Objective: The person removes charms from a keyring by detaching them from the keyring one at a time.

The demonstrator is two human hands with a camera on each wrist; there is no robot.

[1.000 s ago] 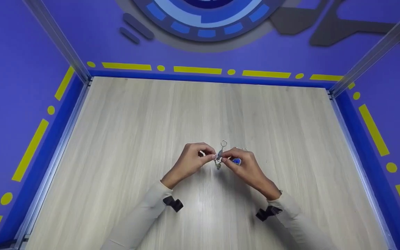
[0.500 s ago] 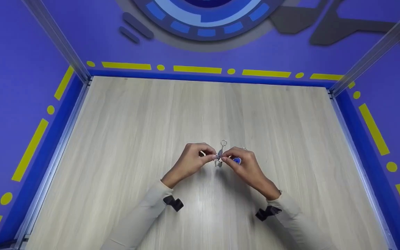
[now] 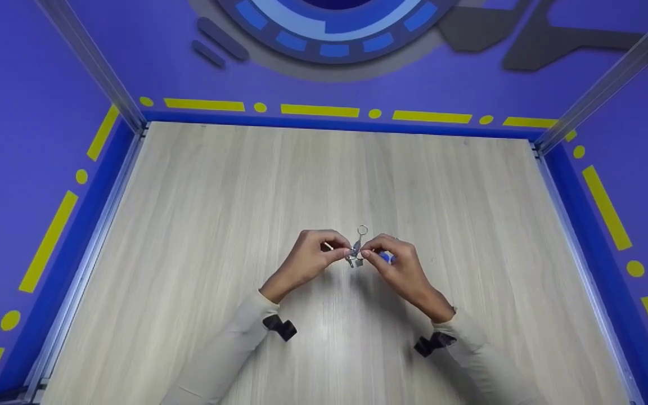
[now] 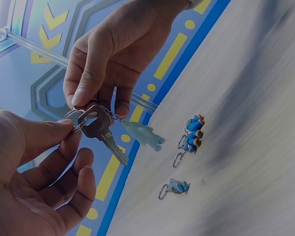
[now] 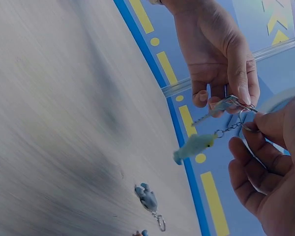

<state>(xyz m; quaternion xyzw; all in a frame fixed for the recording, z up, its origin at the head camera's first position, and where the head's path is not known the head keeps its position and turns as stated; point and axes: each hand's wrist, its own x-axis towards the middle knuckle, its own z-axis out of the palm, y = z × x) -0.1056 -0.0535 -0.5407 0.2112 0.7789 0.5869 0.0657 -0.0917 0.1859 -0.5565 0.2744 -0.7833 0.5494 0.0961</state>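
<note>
Between both hands is a split ring (image 4: 76, 118) with a metal key (image 4: 105, 133). A pale blue-green, fish-like charm (image 5: 194, 147) hangs there on a short chain. My left hand (image 3: 307, 256) pinches the key end between thumb and index finger. Opposite it, my right hand (image 3: 400, 264) pinches the ring with thumb and fingertips, as the right wrist view shows. Fingertips hide part of the ring, so whether the key is fully threaded on it cannot be told. Both hands are held above the table.
A grey-blue animal keychain (image 4: 178, 186) with a ring lies on the wooden table (image 3: 324, 180) beneath the hands. Two blue keychains (image 4: 191, 142) with orange-brown parts lie close together nearby. Blue-purple walls (image 3: 324, 93) enclose the back and sides.
The right hand has shifted slightly right, away from the left. The hanging key and charm have turned and now show further apart. The left hand has barely moved.
</note>
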